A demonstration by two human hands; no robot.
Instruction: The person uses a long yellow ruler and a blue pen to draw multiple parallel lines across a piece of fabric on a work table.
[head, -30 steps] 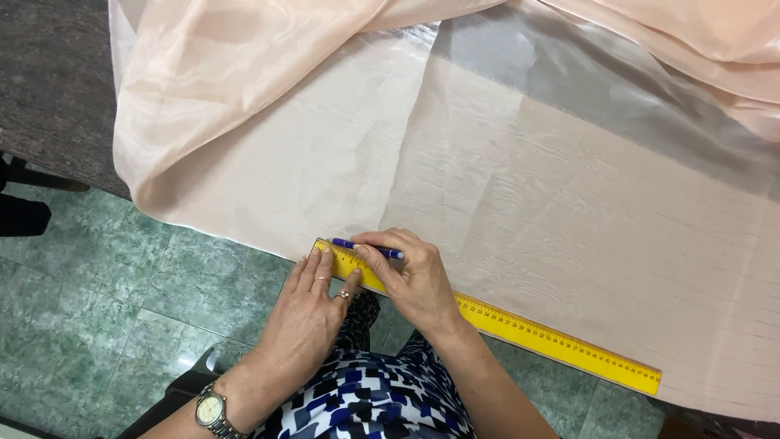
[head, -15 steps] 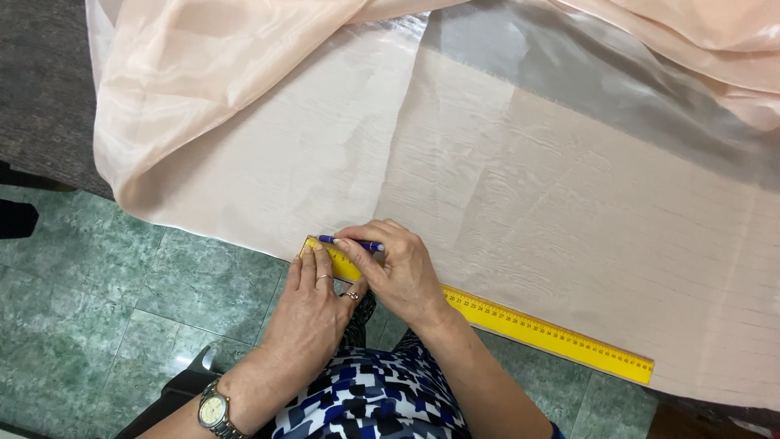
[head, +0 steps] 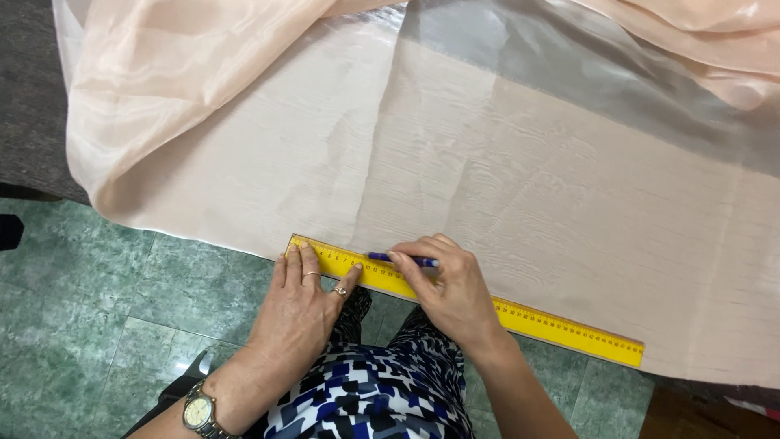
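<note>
Long yellow ruler (head: 455,299) (black markings) along peach fabric (head: 504,171) edge

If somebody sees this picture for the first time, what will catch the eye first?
First, the yellow ruler, lying slanted along the near edge of the peach fabric that covers most of the view. The left hand presses the ruler's left end, and the right hand holds a blue pen against it. Green floor tiles show at lower left.

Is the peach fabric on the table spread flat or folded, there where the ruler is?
Spread flat: the fabric lies smooth in one layer under the ruler. Only at the top and left edges is it bunched up.
</note>
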